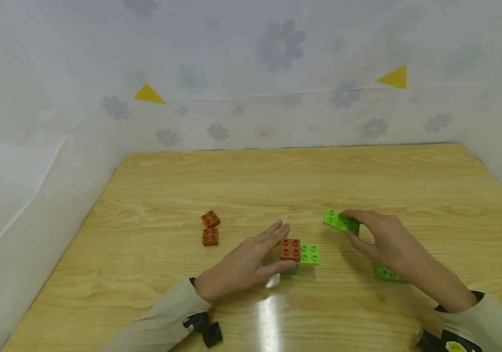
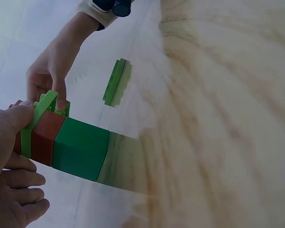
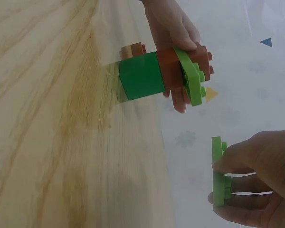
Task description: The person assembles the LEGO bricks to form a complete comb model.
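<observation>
The left hand (image 1: 252,259) reaches inward, thumb parted from its fingers; the right hand (image 1: 382,239) pinches, fingers curled

A left hand (image 2: 0,142) holds a brick stack (image 2: 80,149), dark green at its base, as a right hand (image 2: 50,71) grips a light green piece (image 2: 65,109) beyond; a studded plate (image 2: 115,81) lies apart.

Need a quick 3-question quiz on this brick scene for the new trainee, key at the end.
1. How many loose brown bricks lie on the table?
2. The stack's bottom block is: A) brown, B) dark green, C) light green.
3. True or false: the right hand holds a plate off the table.

Key: 1. Two. 2. B. 3. True.
</observation>
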Tool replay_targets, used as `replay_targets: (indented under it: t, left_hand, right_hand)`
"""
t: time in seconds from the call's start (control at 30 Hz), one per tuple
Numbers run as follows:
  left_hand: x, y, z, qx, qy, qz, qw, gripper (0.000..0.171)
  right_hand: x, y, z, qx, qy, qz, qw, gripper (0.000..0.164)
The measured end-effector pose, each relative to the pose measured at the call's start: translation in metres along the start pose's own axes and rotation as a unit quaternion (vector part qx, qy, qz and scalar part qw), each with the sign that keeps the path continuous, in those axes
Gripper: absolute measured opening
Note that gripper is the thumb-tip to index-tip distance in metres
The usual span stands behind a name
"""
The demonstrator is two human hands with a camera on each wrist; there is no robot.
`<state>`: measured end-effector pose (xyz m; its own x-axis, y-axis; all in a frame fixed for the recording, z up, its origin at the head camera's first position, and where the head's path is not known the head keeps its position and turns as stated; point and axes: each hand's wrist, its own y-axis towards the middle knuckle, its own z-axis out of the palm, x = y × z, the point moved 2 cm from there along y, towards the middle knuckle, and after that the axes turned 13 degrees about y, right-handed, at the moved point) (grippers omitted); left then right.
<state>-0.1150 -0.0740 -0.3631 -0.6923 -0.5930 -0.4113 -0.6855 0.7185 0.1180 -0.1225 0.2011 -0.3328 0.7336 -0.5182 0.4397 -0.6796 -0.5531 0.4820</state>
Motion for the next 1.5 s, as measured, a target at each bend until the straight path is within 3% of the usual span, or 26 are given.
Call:
replay_targets:
  t: [0.2, 0.33, 0.67, 1.17, 1.5]
  left_hand:
    - [0.000, 0.001, 0.001, 0.003, 0.002, -0.003, 1.0000, 0.076]
    - [-0.001, 0.002, 0.001, 0.002, 0.000, -0.005, 1.0000, 0.076]
    - [-0.002, 0.003, 0.003, 0.003, -0.008, 0.001, 1.0000, 0.075]
    - [-0.001, 0.006, 0.002, -0.003, -0.011, -0.001, 0.9999, 0.075]
    - [-0.001, 0.006, 0.004, 0.000, -0.010, 0.004, 0.9999, 0.072]
  right_hand:
    - [0.016, 0.004, 0.003, -0.016, 0.039, -0.040, 0.998, 0.037]
    - [0.027, 0.005, 0.005, -0.025, 0.062, -0.058, 0.996, 0.048]
    - [0.047, 0.007, 0.018, -0.008, 0.123, -0.097, 0.988, 0.043]
    - [0.050, 0.011, 0.024, 0.002, 0.143, -0.114, 0.983, 0.040]
    - [0.052, 0.013, 0.026, 0.009, 0.112, -0.107, 0.988, 0.049]
